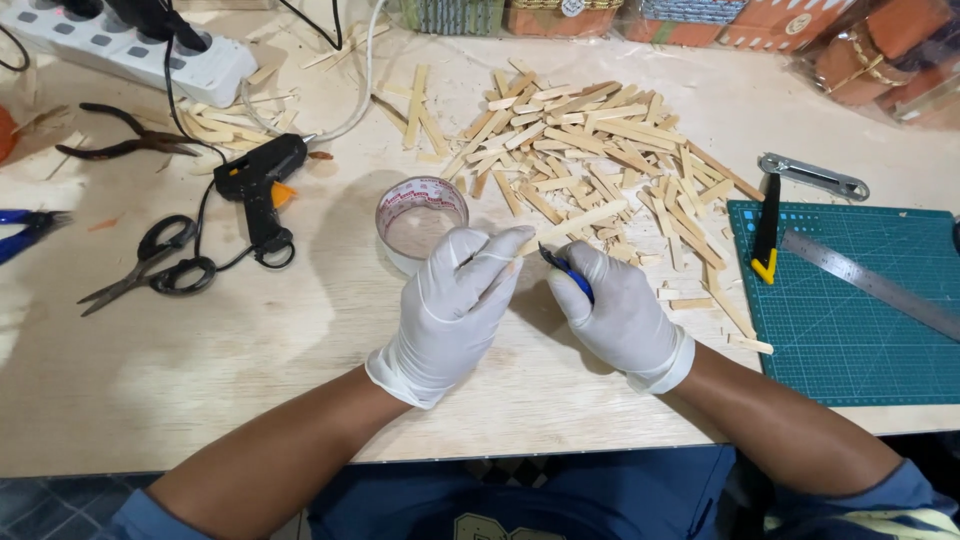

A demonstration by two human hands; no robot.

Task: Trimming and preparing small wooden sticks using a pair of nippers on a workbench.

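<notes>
Both my hands wear white gloves over a pale wooden table (250, 340). My left hand (450, 310) pinches one end of a thin flat wooden stick (580, 222), which slants up to the right. My right hand (620, 310) grips a small blue-handled cutter (568, 272), its jaws at the stick close to my left fingertips. Just behind my left hand sits a roll of clear tape (421, 220). A heap of several cut wooden sticks (590, 150) lies beyond both hands.
A black glue gun (258, 185), black scissors (150, 262), dark pliers (125, 135) and a white power strip (140, 45) are at the left. At the right lie a green cutting mat (850, 320), a steel ruler (870, 285), a yellow-tipped knife (766, 225) and a grey cutter (812, 176).
</notes>
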